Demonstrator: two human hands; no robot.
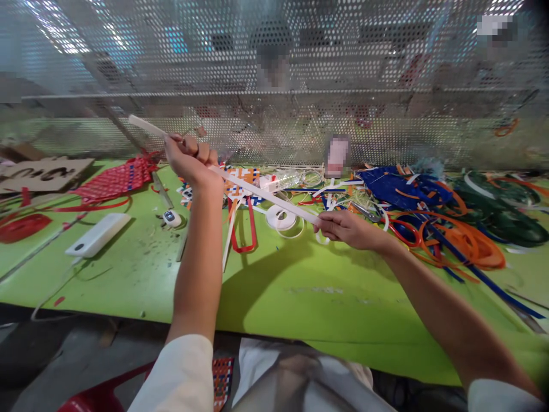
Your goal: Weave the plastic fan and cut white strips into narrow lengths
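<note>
A long white strip [270, 197] stretches at a slant between my hands above the green table [274, 309]. My left hand [191, 157] is raised with its fingers curled round the strip, and the strip's end sticks out past it to the upper left. Lower and to the right, my right hand [343, 229] pinches the strip near its other end. A roll of white strip [281, 218] lies on the table below the strip. Behind my left wrist is a woven orange, white and blue piece [242, 182], with a red strip loop [243, 249] in front of it.
A white power bank [98, 234] with a cable and a small white device [171, 218] lie left. Red woven material [114, 182] is behind them. Orange coils [467, 240], blue material [398, 186] and red-handled scissors [403, 232] lie right. A perforated metal screen [171, 74] stands behind.
</note>
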